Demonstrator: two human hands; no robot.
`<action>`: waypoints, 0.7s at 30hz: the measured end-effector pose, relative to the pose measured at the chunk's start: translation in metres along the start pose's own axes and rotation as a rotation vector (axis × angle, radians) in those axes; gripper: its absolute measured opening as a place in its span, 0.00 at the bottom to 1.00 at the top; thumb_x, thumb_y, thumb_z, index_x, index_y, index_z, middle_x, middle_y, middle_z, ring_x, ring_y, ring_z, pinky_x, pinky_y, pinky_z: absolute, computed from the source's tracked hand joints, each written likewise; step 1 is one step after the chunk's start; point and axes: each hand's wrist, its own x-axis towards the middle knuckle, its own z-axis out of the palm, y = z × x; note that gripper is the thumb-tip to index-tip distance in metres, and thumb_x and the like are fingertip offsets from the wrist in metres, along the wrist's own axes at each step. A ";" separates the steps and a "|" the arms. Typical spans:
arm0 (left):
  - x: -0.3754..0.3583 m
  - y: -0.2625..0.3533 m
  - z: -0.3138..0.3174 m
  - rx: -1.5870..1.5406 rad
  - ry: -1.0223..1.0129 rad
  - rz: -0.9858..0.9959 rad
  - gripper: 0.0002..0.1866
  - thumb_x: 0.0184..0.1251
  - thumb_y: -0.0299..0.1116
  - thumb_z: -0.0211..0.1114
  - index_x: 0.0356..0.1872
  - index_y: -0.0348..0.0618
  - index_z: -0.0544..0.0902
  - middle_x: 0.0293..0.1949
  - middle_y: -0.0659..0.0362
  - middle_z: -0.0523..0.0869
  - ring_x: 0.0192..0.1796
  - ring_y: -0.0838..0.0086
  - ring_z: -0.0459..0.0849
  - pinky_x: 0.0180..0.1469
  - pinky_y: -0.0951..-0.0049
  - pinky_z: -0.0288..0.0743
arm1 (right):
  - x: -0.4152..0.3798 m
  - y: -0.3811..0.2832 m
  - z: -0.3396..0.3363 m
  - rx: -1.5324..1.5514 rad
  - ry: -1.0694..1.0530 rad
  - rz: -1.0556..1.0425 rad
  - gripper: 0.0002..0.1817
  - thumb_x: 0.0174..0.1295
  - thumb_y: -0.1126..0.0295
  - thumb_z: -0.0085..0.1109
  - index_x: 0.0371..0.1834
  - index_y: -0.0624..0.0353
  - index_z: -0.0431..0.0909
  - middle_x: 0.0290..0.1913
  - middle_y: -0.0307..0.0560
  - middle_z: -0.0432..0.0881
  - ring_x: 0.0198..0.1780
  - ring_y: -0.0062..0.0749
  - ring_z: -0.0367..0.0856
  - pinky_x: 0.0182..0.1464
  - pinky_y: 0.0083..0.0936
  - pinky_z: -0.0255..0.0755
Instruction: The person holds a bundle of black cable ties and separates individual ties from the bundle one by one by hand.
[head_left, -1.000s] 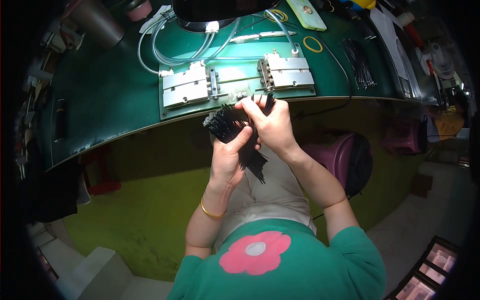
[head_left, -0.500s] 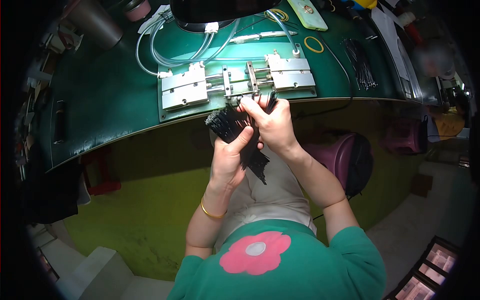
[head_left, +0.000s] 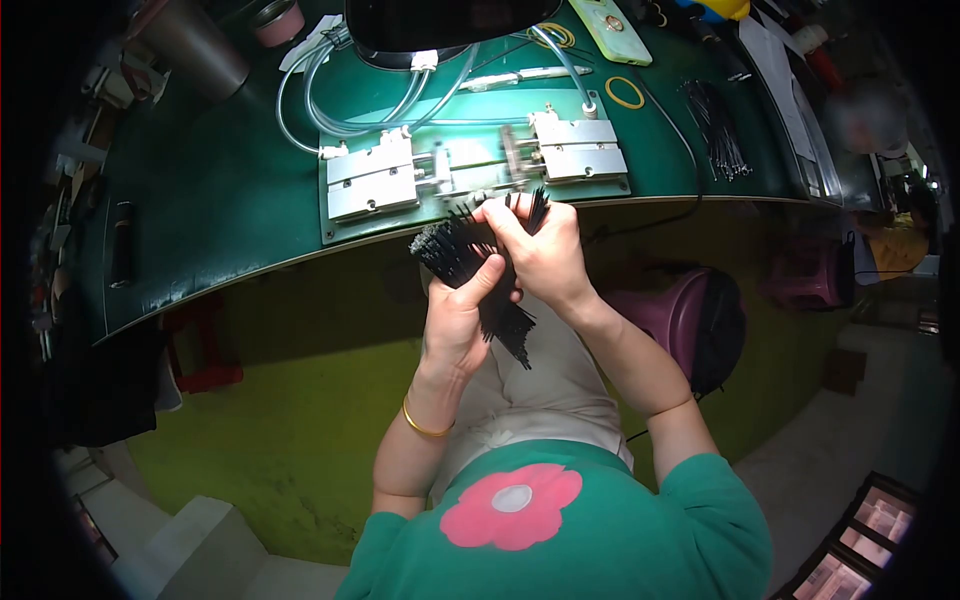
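Observation:
My left hand (head_left: 460, 315) is wrapped round a thick bundle of thin black strands (head_left: 450, 250), whose lower ends fan out below it. Close against it on the right, my right hand (head_left: 545, 248) is closed, with a smaller bunch of black strands (head_left: 538, 208) sticking up between its fingers. Both hands are at the table's front edge, just below a metal fixture with a left block (head_left: 371, 182) and a right block (head_left: 583, 150). The blurred jaws (head_left: 475, 165) between the blocks stand apart. What my right fingertips pinch is too small to make out.
Clear tubes (head_left: 310, 105) loop behind the fixture on the green table (head_left: 220, 190). A yellow ring (head_left: 625, 92), a phone (head_left: 612, 32) and another black bundle (head_left: 715, 130) lie to the right. A dark cup (head_left: 190, 50) stands at the back left; a purple stool (head_left: 665, 310) is below.
The fixture's jaws have moved apart and are blurred. My right hand has shifted very slightly down, away from them. My left hand keeps its grip on the bundle.

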 end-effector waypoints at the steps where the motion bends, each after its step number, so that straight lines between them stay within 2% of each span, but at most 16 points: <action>1: 0.000 0.000 0.001 0.004 0.018 0.002 0.07 0.60 0.25 0.59 0.38 0.39 0.74 0.32 0.60 0.77 0.30 0.75 0.77 0.30 0.76 0.74 | 0.001 0.000 0.000 -0.004 0.005 0.000 0.11 0.57 0.69 0.54 0.24 0.66 0.78 0.15 0.39 0.75 0.12 0.14 0.68 0.09 0.13 0.58; 8: 0.002 -0.002 0.001 -0.023 -0.002 0.001 0.07 0.59 0.25 0.59 0.38 0.39 0.74 0.33 0.60 0.77 0.31 0.74 0.77 0.31 0.75 0.74 | 0.003 -0.004 -0.003 -0.001 -0.008 0.088 0.10 0.56 0.70 0.54 0.24 0.66 0.78 0.15 0.40 0.75 0.12 0.14 0.68 0.09 0.13 0.58; 11: 0.002 -0.001 0.003 -0.051 0.005 -0.006 0.07 0.59 0.25 0.59 0.38 0.39 0.74 0.33 0.60 0.77 0.32 0.74 0.77 0.31 0.75 0.74 | 0.005 0.004 -0.002 0.033 0.003 0.012 0.10 0.57 0.69 0.54 0.24 0.66 0.78 0.15 0.40 0.75 0.12 0.14 0.68 0.09 0.12 0.57; 15: 0.001 -0.002 0.000 -0.033 0.007 -0.024 0.07 0.59 0.25 0.59 0.39 0.39 0.74 0.33 0.59 0.77 0.32 0.74 0.77 0.31 0.74 0.74 | 0.002 0.002 -0.005 0.037 -0.060 0.021 0.11 0.57 0.69 0.54 0.24 0.66 0.78 0.15 0.40 0.76 0.12 0.14 0.67 0.09 0.12 0.57; 21: -0.002 -0.001 0.000 -0.074 0.004 -0.020 0.07 0.58 0.24 0.59 0.38 0.39 0.74 0.33 0.59 0.77 0.31 0.72 0.77 0.31 0.72 0.74 | -0.001 -0.002 -0.001 0.016 -0.043 0.007 0.11 0.58 0.68 0.54 0.25 0.66 0.78 0.16 0.41 0.76 0.12 0.14 0.69 0.09 0.13 0.58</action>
